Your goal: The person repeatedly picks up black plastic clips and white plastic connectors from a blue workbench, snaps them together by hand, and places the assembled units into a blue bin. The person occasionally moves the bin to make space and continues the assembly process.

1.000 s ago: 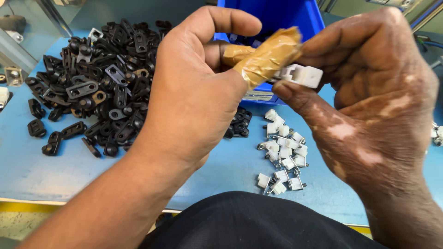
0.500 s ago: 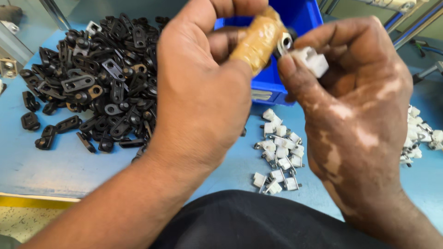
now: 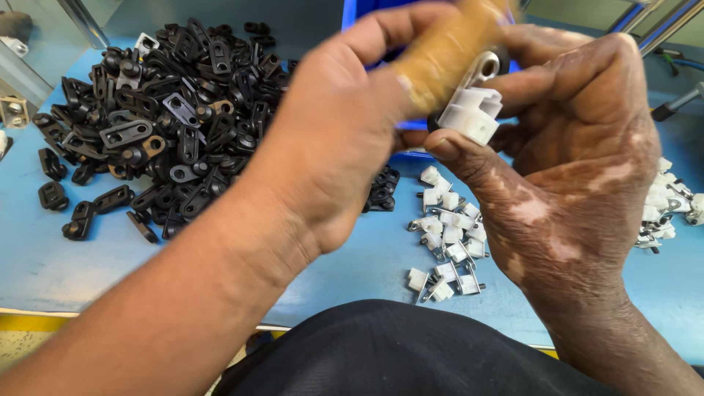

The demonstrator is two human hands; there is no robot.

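Observation:
My left hand [image 3: 330, 147] is raised at the top middle, its forefinger wrapped in tan tape [image 3: 447, 51] and blurred by motion. It presses against a small white plastic block with a metal clip [image 3: 473, 110]. My right hand [image 3: 572, 161] pinches that white part between thumb and fingers. Under the hands, on the blue table [image 3: 73, 257], lies a small group of the same white clip parts [image 3: 447, 242]. A big heap of black plastic link pieces [image 3: 161, 117] fills the left side.
A blue bin [image 3: 359, 15] stands at the back behind the hands. More white parts [image 3: 667, 205] lie at the right edge. A few black pieces [image 3: 381, 191] sit near the middle. The table's front edge has a yellow strip [image 3: 29, 323].
Both hands have lifted toward the camera with the white part. My left hand has closed in against it and its taped finger is now blurred.

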